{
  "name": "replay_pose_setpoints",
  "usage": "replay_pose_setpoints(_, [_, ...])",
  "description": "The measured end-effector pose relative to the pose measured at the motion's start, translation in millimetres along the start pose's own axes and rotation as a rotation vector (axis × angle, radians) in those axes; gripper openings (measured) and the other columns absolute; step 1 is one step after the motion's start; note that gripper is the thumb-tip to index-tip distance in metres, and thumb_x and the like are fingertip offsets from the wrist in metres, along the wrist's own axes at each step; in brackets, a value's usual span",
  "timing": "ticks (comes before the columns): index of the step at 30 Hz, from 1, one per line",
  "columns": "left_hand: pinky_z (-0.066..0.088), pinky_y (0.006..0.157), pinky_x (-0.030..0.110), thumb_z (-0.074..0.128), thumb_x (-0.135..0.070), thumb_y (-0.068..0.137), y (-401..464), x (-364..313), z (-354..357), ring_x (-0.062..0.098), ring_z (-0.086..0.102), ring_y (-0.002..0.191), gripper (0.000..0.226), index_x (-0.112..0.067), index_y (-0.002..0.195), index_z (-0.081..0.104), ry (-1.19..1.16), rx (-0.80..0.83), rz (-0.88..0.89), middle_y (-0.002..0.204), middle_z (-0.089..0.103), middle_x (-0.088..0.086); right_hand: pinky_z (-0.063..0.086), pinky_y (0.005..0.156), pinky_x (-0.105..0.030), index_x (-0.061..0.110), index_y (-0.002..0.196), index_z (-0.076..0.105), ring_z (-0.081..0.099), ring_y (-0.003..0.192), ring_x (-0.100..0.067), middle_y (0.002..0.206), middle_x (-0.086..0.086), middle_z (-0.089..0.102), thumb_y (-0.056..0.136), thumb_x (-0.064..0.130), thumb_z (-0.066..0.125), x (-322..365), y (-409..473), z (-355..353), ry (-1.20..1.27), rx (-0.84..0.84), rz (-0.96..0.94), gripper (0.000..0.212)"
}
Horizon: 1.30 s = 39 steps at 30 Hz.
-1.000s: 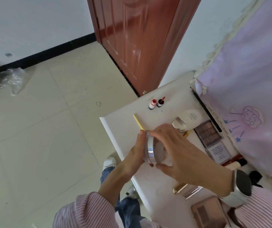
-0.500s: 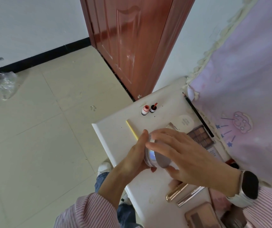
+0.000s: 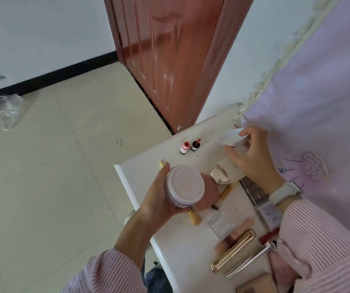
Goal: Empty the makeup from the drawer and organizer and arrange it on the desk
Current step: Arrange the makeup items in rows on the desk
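My left hand [image 3: 156, 200] grips a round pink jar [image 3: 184, 185] above the near left part of the white desk [image 3: 137, 176]; its flat pale top faces up. My right hand [image 3: 253, 160] is at the far right of the desk beside the curtain, fingers closed on a white round lid [image 3: 231, 138]. Makeup lies on the desk: two small red-topped bottles [image 3: 188, 146], a silver oval cap on a white bottle [image 3: 220, 176], a clear square compact [image 3: 221, 224], a gold tube [image 3: 233, 250], pink tubes [image 3: 236, 231] and a yellow-handled brush [image 3: 194, 218].
A lilac curtain [image 3: 318, 98] hangs over the desk's right side. A palette [image 3: 254, 192] lies partly under my right wrist. A red-brown door [image 3: 169, 60] stands behind the desk. Tiled floor [image 3: 53, 176] lies to the left, with a crumpled plastic bag [image 3: 2, 111].
Both hands were together on the jar. Now my right hand has come away with the lid to the far right, and my left hand has turned the jar's top upward.
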State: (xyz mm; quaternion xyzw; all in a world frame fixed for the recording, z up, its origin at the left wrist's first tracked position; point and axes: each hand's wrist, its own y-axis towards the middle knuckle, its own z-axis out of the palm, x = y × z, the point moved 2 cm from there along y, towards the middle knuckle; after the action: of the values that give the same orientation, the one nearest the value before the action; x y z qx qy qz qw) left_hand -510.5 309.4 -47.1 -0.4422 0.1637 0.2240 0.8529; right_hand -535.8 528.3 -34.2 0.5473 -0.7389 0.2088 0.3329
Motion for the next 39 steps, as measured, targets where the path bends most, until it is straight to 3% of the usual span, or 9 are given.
replay_pose_setpoints(6, [0.053, 0.072, 0.037, 0.042, -0.054, 0.075, 0, 1, -1, 0.023, 0.066, 0.086, 0.054, -0.015, 0.104, 0.065, -0.025, -0.003, 0.080, 0.099, 0.070, 0.010, 0.036, 0.084, -0.034, 0.012, 0.076, 0.047, 0.043, 0.109, -0.031, 0.100, -0.007, 0.050, 0.075, 0.029, 0.070, -21, 29, 15, -0.420, 0.148, 0.015, 0.029])
replay_pose_setpoints(10, [0.051, 0.082, 0.040, 0.045, -0.049, 0.075, 2, 1, 3, 0.022, 0.066, 0.092, 0.054, -0.013, 0.111, 0.062, -0.054, -0.038, 0.119, 0.105, 0.070, 0.009, 0.034, 0.094, -0.036, 0.008, 0.092, 0.052, 0.033, 0.125, -0.032, 0.132, -0.010, 0.043, 0.078, 0.027, 0.068, -21, 30, 9, -0.495, 0.172, 0.005, 0.028])
replay_pose_setpoints(13, [0.056, 0.074, 0.036, 0.040, -0.045, 0.088, 4, 0, 6, 0.023, 0.066, 0.096, 0.047, -0.012, 0.116, 0.059, -0.038, -0.111, 0.149, 0.107, 0.069, 0.009, 0.039, 0.095, -0.028, 0.007, 0.109, 0.053, 0.041, 0.118, -0.021, 0.132, -0.008, 0.044, 0.078, 0.031, 0.066, 4, 12, -2, -0.213, 0.131, -0.099, 0.041])
replay_pose_setpoints(16, [0.055, 0.076, 0.036, 0.034, -0.044, 0.095, 7, 0, 10, 0.025, 0.066, 0.099, 0.045, -0.014, 0.116, 0.060, 0.047, -0.176, 0.160, 0.109, 0.068, 0.010, 0.034, 0.090, -0.009, 0.022, 0.135, 0.035, 0.038, 0.114, -0.002, 0.130, 0.011, 0.036, 0.067, 0.053, 0.069, 36, -23, -4, 0.004, 0.506, -0.120, 0.081])
replay_pose_setpoints(19, [0.056, 0.070, 0.033, 0.032, -0.043, 0.097, 7, 2, 20, 0.023, 0.067, 0.095, 0.044, -0.015, 0.114, 0.061, 0.135, -0.156, 0.171, 0.107, 0.069, 0.010, 0.024, 0.103, -0.014, 0.033, 0.144, 0.008, 0.022, 0.124, 0.006, 0.130, 0.027, 0.017, 0.065, 0.059, 0.071, 48, -48, 0, -0.186, 0.752, -0.154, 0.105])
replay_pose_setpoints(23, [0.053, 0.061, 0.026, 0.029, -0.041, 0.099, 8, 3, 31, 0.017, 0.068, 0.087, 0.043, -0.017, 0.114, 0.061, 0.222, -0.105, 0.199, 0.102, 0.070, 0.007, 0.033, 0.102, -0.024, 0.019, 0.143, 0.020, 0.031, 0.120, -0.003, 0.131, 0.011, 0.030, 0.071, 0.051, 0.069, 46, -55, 1, -0.237, 0.540, -0.315, 0.093])
replay_pose_setpoints(26, [0.056, 0.074, 0.031, 0.030, -0.037, 0.099, 5, -3, 39, 0.015, 0.069, 0.082, 0.041, -0.016, 0.105, 0.065, 0.282, -0.147, 0.250, 0.091, 0.072, 0.004, 0.035, 0.097, -0.022, 0.020, 0.143, 0.019, 0.032, 0.116, -0.003, 0.130, 0.005, 0.032, 0.070, 0.042, 0.067, 42, -44, 0, -0.223, 0.507, -0.305, 0.090])
replay_pose_setpoints(32, [0.041, 0.069, 0.010, 0.042, -0.019, 0.095, -5, -14, 16, 0.002, 0.055, 0.081, 0.020, -0.021, 0.096, 0.062, 0.619, -0.632, 0.618, 0.091, 0.061, -0.009, 0.030, 0.100, -0.027, 0.020, 0.140, 0.022, 0.031, 0.123, -0.020, 0.134, -0.007, 0.028, 0.075, 0.023, 0.071, 15, 8, 0, -0.211, 0.336, -0.069, 0.082])
replay_pose_setpoints(39, [0.026, 0.099, 0.040, 0.048, -0.023, 0.089, 16, -8, -37, 0.028, 0.038, 0.119, 0.030, -0.012, 0.115, 0.057, 0.996, -0.945, 0.652, 0.122, 0.050, 0.009, 0.045, 0.096, -0.035, 0.030, 0.137, 0.028, 0.044, 0.115, -0.016, 0.128, 0.002, 0.034, 0.077, 0.030, 0.070, -1, 30, -1, 0.001, 0.388, 0.109, 0.074])
